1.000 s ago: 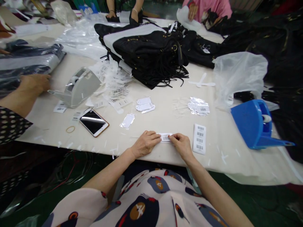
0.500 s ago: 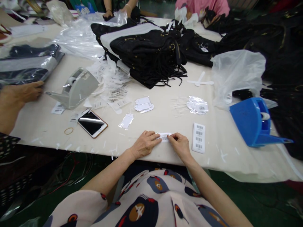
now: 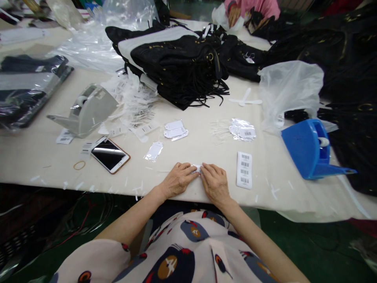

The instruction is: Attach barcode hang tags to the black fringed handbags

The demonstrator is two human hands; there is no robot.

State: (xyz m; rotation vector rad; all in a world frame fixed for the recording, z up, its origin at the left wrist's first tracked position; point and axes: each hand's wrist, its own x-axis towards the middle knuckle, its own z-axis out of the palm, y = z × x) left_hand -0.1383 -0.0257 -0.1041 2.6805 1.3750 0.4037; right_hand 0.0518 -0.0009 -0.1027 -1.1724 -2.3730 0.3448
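Observation:
A small white hang tag [image 3: 196, 168] lies on the table between my hands, mostly covered by fingers. My left hand [image 3: 179, 180] holds the tag's left end against the cloth, its thumb and fingers closed on it. My right hand [image 3: 216, 182] lies over the right end, fingers stretched out and pressed on its face. A thin string trails left from the tag. To the right lies a strip of barcode stickers [image 3: 244, 170]. Other white tags [image 3: 176, 130] sit beyond my left hand, with a single tag [image 3: 153, 151] nearer. A pile of barcoded tags [image 3: 243, 130] lies farther right.
A blue tape dispenser [image 3: 312, 151] stands at right, a grey one [image 3: 88, 110] at left. A phone [image 3: 110, 154] and rubber band [image 3: 79, 165] lie left. Black fringed bags [image 3: 179, 63], plastic bags [image 3: 290, 90] and loose labels [image 3: 137, 102] are behind. A person in pink [image 3: 256, 10] works opposite.
My right hand has gone from pinching at the tag's right end to lying flat over it, covering the barcode. The neighbouring person's hand at left has left the view.

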